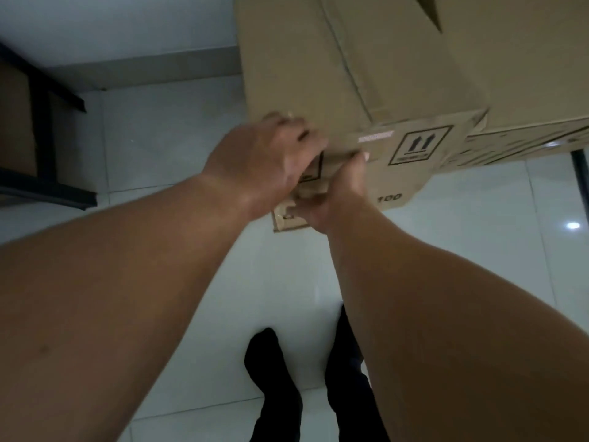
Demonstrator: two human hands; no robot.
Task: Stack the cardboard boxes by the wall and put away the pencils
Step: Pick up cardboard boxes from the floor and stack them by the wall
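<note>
White tiled floor (478,218), pale wall (111,27) beyond. Left grip (271,154) curls over near top corner of cardboard box (350,74); right grip (331,193) just below, clasping same corner. Second box (526,90) right of grips. Better: spread grips to opposite edges, lift level. Pencils unseen.

head view looks steeply down, close over hands (299,173) and floor (178,129).

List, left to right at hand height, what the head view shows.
Dark-framed shelf unit → left hand → right hand → black up-arrows mark printed on the large brown cardboard box → bright glare spot on the white tiled floor.
</note>
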